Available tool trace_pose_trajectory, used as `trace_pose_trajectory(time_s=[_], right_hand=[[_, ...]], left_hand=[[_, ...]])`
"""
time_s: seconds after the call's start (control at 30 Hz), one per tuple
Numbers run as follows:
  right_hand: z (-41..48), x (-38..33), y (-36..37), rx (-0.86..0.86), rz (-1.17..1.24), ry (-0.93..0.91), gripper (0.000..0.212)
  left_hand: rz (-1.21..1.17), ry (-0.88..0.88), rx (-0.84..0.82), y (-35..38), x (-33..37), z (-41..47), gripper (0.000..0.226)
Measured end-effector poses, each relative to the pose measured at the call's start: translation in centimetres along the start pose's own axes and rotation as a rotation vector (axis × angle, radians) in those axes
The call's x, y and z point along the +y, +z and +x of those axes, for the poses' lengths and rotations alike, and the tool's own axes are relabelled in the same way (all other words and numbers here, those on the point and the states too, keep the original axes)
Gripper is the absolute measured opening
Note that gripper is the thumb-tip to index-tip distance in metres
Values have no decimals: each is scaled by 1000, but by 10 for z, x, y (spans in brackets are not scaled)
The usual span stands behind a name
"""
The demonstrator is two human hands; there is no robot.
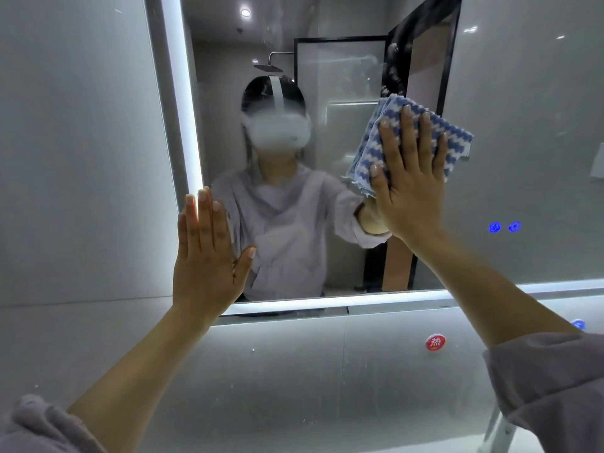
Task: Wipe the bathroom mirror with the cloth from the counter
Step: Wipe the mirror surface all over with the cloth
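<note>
– Head view: the mirror (523,142) dominates; why is the left hand (206,256) flat at its lit edge?
– Bracing, likely. No grip is closed: both hands lie straight-fingered. The right hand (408,188) presses the cloth (457,142), folded, blue-and-white zigzag, against the upper glass to wipe.
</note>
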State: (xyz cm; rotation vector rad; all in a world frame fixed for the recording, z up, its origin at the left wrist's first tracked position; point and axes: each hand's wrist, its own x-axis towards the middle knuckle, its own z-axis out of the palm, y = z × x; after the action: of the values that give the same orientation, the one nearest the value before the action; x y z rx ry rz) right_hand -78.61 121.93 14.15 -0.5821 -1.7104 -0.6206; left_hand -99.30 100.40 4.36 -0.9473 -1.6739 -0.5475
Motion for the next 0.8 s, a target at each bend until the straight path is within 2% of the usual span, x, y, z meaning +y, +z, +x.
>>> trace_pose_trajectory(time_s=[0.1,0.43,0.63,0.8], right_hand=[[-4,-19,0,-12,29,4,59],[-46,-120,9,-117,106,-267,56],[-46,-116,5,-106,139,-322,53],[-53,-80,5,-122,107,-306,54]], left_hand=[[-1,5,-1,0,0,0,80],[-9,16,-9,1,-3,1,83],[-6,2,-27,0,-2,1,85],[9,15,-20,-1,-3,0,86]])
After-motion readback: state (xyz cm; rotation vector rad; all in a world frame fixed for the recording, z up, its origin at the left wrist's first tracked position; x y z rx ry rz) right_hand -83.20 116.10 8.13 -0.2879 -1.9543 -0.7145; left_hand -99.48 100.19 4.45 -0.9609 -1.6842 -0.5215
